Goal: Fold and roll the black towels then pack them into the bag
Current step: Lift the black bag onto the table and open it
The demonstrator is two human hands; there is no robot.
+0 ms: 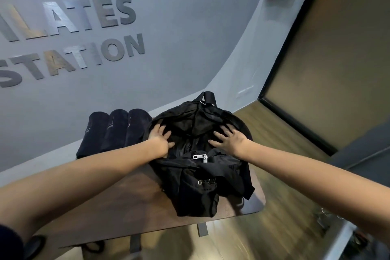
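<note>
Black bag (202, 167) mouth under left hand (159, 138), right hand (229, 139).

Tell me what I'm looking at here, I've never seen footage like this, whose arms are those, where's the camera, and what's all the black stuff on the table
There is no machine here. The picture comes from a wide-angle camera worn on a person's head, looking forward and down, so the two bare arms reaching in from the bottom are that person's own.

On the dark wooden table sits a black bag, unzipped, with its silver zipper pull showing near the middle. The left hand and the right hand both rest on the bag's opening with fingers spread, apparently holding it wide; neither grips anything.

Just left of the bag lie three rolled black towels, side by side and touching, not yet packed.

Behind the table is a grey wall with raised lettering. The wall looks curved only because of the wide lens.
</note>
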